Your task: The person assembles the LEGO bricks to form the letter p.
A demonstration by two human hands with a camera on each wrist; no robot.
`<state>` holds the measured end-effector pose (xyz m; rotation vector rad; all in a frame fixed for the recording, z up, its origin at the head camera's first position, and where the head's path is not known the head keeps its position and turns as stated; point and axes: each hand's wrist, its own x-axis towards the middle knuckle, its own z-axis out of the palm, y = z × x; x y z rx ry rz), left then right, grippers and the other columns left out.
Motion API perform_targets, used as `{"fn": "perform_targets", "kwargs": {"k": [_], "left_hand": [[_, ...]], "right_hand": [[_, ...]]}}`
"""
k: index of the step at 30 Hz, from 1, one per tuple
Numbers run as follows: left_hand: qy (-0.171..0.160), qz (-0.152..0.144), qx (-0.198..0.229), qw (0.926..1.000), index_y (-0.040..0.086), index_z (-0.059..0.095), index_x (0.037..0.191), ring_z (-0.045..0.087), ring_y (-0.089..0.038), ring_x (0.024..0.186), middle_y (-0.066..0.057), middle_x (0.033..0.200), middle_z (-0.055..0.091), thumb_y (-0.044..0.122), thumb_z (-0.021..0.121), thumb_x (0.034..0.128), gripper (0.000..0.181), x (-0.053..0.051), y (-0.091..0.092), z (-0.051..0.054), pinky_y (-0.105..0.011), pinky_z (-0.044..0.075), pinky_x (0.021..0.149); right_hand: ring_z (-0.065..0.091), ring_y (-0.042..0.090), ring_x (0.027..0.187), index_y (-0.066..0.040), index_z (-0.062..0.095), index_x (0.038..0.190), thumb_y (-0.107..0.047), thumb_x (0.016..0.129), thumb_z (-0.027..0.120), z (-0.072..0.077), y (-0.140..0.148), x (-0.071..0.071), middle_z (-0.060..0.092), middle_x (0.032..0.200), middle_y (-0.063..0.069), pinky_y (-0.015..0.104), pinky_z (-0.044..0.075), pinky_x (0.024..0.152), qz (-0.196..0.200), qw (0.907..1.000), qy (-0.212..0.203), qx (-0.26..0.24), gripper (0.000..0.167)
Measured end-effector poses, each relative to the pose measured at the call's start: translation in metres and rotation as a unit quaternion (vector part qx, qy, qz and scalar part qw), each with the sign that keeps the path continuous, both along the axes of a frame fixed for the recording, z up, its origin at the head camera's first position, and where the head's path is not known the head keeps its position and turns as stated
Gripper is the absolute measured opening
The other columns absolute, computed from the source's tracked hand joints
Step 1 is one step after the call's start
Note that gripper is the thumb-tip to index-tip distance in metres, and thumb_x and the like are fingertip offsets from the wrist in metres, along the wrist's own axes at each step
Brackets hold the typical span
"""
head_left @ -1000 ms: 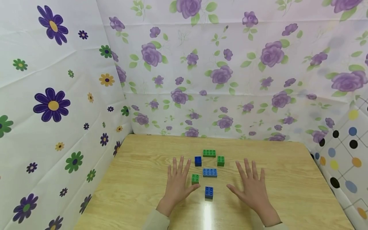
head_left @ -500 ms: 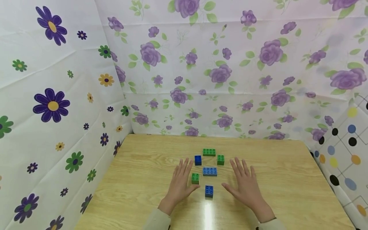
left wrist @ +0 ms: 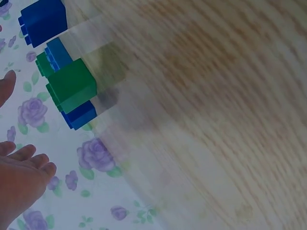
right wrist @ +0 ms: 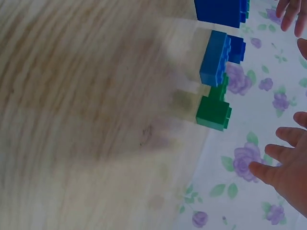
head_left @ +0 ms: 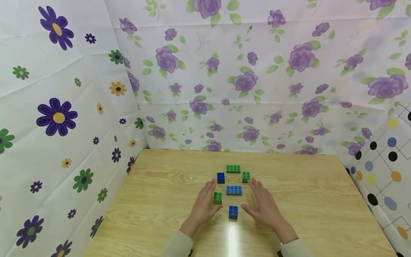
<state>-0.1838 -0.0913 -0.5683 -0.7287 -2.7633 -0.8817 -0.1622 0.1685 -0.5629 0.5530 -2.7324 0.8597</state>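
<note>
Several building blocks lie apart on the wooden table, between my two hands. My left hand point(head_left: 203, 204) is beside the near green block point(head_left: 218, 197), fingers extended and thumb spread, holding nothing. Across from it, my right hand point(head_left: 264, 206) has its fingers extended too and is empty; its fingertips are close to the right green block point(head_left: 245, 177). Between the thumbs is a blue block point(head_left: 233, 212). Farther in are a long light-blue block point(head_left: 234, 190), a small dark-blue block point(head_left: 221, 177) and a long green block point(head_left: 233, 169). Both wrist views show straight fingers clear of the blocks.
The wooden table point(head_left: 154, 200) ends at a back edge against a rose-patterned curtain point(head_left: 221, 89). A daisy-patterned cloth point(head_left: 80, 142) hangs at the left. On the right is a dotted cloth point(head_left: 382, 171). Light glares off the table's front.
Both hands have moved inward toward the blocks, the right one farther, and their spread fingers have drawn closer together. The blocks keep their places on the table.
</note>
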Motion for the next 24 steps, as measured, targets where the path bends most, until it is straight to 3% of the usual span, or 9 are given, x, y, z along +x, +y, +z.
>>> {"fn": "perform_targets", "kwargs": {"k": [5, 14, 18, 24], "left_hand": [[-0.029, -0.005, 0.021, 0.9994, 0.009, 0.02, 0.154, 0.027, -0.035, 0.141, -0.012, 0.156, 0.027, 0.018, 0.078, 0.0826, 0.092, -0.001, 0.0, -0.003, -0.051, 0.027, 0.114], [-0.114, 0.004, 0.076, 0.9906, 0.005, 0.024, 0.152, 0.026, -0.035, 0.141, -0.016, 0.154, 0.029, 0.015, 0.075, 0.0855, 0.084, -0.003, -0.001, -0.012, -0.051, 0.027, 0.114], [-0.126, 0.004, 0.091, 0.9879, 0.003, 0.025, 0.151, 0.031, -0.037, 0.138, -0.019, 0.152, 0.032, 0.013, 0.074, 0.0855, 0.083, -0.004, 0.0, -0.016, -0.051, 0.03, 0.112], [-0.147, 0.003, 0.117, 0.9822, 0.002, 0.027, 0.15, 0.038, -0.036, 0.135, -0.019, 0.147, 0.039, 0.01, 0.073, 0.0861, 0.079, -0.007, 0.0, -0.022, -0.049, 0.034, 0.11]], "right_hand": [[0.021, 0.046, 0.14, -0.01, 0.023, 0.153, -0.044, 0.087, 0.069, -0.006, -0.007, 0.0, 0.02, 0.157, 0.018, 0.068, 0.027, 0.106, 0.025, 0.9963, -0.058, -0.059, 0.087], [0.027, 0.041, 0.139, -0.02, 0.018, 0.155, -0.045, 0.089, 0.067, -0.021, -0.017, -0.002, 0.024, 0.156, 0.015, 0.063, 0.028, 0.109, 0.033, 0.971, -0.187, -0.145, 0.086], [0.032, 0.039, 0.138, -0.014, 0.02, 0.154, -0.042, 0.09, 0.067, -0.03, -0.021, -0.002, 0.028, 0.155, 0.015, 0.059, 0.031, 0.109, 0.044, 0.9586, -0.219, -0.176, 0.085], [0.037, 0.04, 0.135, -0.005, 0.022, 0.152, -0.03, 0.091, 0.069, -0.038, -0.027, 0.0, 0.031, 0.153, 0.018, 0.053, 0.033, 0.11, 0.082, 0.9277, -0.261, -0.254, 0.081]]}}
